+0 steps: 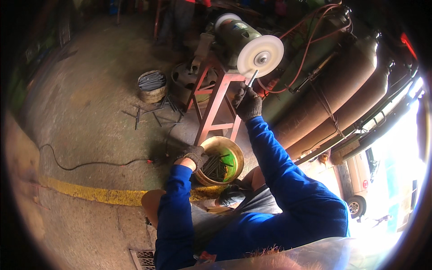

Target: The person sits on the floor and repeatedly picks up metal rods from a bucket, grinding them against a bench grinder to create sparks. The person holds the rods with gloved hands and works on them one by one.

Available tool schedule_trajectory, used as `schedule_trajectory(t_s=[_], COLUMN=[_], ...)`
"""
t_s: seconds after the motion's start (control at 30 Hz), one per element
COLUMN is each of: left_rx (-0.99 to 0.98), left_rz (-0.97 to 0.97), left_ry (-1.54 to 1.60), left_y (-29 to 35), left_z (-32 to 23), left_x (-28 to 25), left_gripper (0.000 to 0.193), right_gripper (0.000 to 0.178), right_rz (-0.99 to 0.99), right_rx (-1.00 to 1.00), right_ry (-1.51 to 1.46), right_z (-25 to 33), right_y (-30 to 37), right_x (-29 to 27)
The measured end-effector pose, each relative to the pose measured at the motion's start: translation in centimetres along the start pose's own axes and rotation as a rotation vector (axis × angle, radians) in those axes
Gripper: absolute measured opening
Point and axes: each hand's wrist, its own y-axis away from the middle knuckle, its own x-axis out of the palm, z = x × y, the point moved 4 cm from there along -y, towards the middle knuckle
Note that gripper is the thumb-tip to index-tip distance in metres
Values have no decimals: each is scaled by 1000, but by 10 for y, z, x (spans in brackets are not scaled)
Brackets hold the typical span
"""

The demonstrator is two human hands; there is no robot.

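Note:
My right hand (248, 106), in a dark knit glove, is closed around a short metal rod (253, 78). The rod points up, its far end at the lower edge of a pale round wheel (248, 59) on a bench grinder (234, 36). Whether rod and wheel touch, I cannot tell. Lower down, my left hand (192, 155), gloved too, is at the left rim of a round bucket (239, 155). Dark metal rods (215, 169) lie inside it beside a green patch. The left hand's fingers blend into the dark rim, so their grip is unclear.
A red metal stand (213, 108) carries the grinder. Left of it are a second bucket (153, 95) full of rods and loose rods (157, 112) on the floor. Large gas cylinders (333, 85) with red hoses lean at right. A black cable (90, 167) crosses the floor.

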Motion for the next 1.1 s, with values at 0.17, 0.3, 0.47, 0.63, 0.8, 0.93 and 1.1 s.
schedule_trajectory(t_s=[0.17, 0.3, 0.47, 0.63, 0.8, 0.93, 1.1], left_rx=[-37, -29, -33, -28, -12, -6, -12], left_rz=[4, -4, -7, 18, -8, -11, -16], left_ry=[-13, -29, -36, -37, -52, -42, -23], left_y=[-5, -3, -3, -10, -12, -6, -5], left_z=[2, 3, 7, 5, 16, 5, 5], left_x=[6, 5, 4, 8, 12, 5, 6], left_gripper=[40, 40, 39, 38, 38, 39, 38], right_gripper=[18, 21, 21, 22, 19, 18, 17], right_rz=[206, 129, 224, 227, 216, 196, 108], right_rx=[326, 489, 329, 253, 336, 390, 318], right_ry=[-799, -1065, -794, -701, -763, -934, -823], right_z=[34, 19, 17, -3, 2, 9, -2], right_y=[8, 3, 3, -7, -3, -3, -8], right_x=[22, 19, 25, 16, 28, 27, 22])
